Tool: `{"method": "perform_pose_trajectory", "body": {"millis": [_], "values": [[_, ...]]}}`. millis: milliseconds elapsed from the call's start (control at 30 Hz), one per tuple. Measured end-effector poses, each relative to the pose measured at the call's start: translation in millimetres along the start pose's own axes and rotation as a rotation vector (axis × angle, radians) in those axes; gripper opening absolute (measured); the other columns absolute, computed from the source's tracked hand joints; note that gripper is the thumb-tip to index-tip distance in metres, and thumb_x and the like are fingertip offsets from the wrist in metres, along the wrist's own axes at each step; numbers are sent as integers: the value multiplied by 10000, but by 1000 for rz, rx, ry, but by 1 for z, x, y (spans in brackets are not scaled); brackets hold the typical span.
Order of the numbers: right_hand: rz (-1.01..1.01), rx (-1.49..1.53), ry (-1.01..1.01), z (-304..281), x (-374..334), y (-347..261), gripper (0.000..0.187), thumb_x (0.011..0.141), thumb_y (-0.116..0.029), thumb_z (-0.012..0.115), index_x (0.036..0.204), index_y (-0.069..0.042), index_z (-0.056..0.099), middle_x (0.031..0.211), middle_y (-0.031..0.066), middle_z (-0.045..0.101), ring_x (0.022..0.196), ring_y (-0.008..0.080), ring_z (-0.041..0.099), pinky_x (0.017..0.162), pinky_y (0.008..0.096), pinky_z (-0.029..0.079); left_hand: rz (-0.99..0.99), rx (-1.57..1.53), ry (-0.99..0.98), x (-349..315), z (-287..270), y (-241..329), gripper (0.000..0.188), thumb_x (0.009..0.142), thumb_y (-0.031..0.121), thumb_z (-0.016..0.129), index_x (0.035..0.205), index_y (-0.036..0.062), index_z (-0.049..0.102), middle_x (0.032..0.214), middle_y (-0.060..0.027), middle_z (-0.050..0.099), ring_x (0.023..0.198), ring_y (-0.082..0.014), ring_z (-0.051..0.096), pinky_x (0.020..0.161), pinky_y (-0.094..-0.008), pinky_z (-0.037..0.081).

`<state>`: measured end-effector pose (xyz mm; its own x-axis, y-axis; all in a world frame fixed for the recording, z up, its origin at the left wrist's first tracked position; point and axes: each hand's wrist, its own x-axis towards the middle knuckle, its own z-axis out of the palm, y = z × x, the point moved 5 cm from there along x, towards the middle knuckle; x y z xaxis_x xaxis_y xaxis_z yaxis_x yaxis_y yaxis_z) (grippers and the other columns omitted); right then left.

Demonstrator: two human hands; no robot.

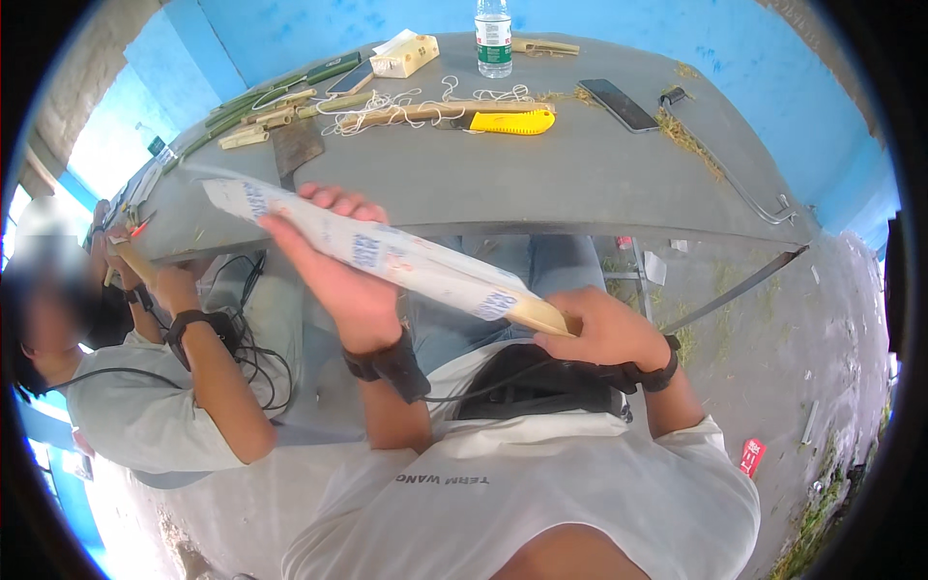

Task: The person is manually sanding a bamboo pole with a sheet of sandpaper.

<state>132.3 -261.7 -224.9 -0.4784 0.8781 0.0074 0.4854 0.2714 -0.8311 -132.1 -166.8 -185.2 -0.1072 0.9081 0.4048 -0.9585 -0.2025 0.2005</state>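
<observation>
Hands, two of your own: your left hand (343, 275) grips the middle of one long bamboo strip wrapped in white printed paper (387, 253), fingers curled over its top edge; your right hand (604, 329) is closed around the bare tan end of the same strip. The strip runs slanted from upper left to lower right, held in the air just in front of the near edge of the grey table (580, 184), above your lap. Each of your wrists carries one black band, two in all, with a black cable leading off the left one.

On the table, counted: one yellow utility knife (510, 122), one clear water bottle (494, 37), one pale carton (404, 55), two dark phones, one at right (619, 104) and one beside the carton (350, 79), one cleaver (295, 145), one tangle of white string (387, 104) lying over one wooden stick (454, 111), and a bundle of green bamboo stalks (261, 101) too overlapped to count.

At your left sits one other person (145, 387), both hands raised to the table edge on some small work you cannot make out
</observation>
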Motion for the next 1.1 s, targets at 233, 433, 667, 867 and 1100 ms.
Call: {"method": "perform_pose_trajectory", "body": {"millis": [233, 433, 667, 867, 1100], "values": [[-69, -320, 203, 18, 8, -9, 273, 863, -262, 708, 943, -1, 690, 771, 248, 676, 697, 451, 655, 642, 502, 524, 167, 306, 93, -12, 21, -29, 694, 1030, 710, 423, 1368, 111, 515, 1091, -46, 605, 926, -184, 597, 803, -337, 528], [-116, -476, 342, 21, 5, -23, 303, 846, -282, 754, 953, -15, 658, 697, 220, 663, 693, 440, 670, 638, 507, 551, 12, 97, -125, -17, 1, -35, 819, 1011, 760, 364, 1433, 67, 473, 1049, -127, 654, 823, -267, 653, 789, -391, 558], [-1, -539, 298, 24, 3, -15, 286, 837, -270, 771, 913, -47, 609, 699, 173, 681, 656, 411, 681, 595, 493, 547, 92, -10, -124, -6, -16, -14, 478, 1091, 388, 489, 1415, 37, 472, 1145, -115, 611, 924, -225, 633, 821, -342, 572], [30, -540, 302, 27, 11, -14, 267, 828, -253, 767, 901, -44, 619, 705, 180, 681, 663, 414, 684, 612, 498, 555, 93, 212, -115, -13, -18, -20, 478, 1086, 371, 499, 1429, 39, 468, 1234, -125, 607, 964, -212, 619, 834, -336, 567], [111, -477, 163, 22, 10, -10, 267, 818, -253, 762, 892, -22, 651, 762, 231, 698, 731, 439, 698, 673, 508, 570, 62, -81, -181, -7, -22, -10, 410, 1098, 273, 483, 1433, 37, 454, 1279, -126, 594, 1029, -196, 591, 885, -333, 541]]}}
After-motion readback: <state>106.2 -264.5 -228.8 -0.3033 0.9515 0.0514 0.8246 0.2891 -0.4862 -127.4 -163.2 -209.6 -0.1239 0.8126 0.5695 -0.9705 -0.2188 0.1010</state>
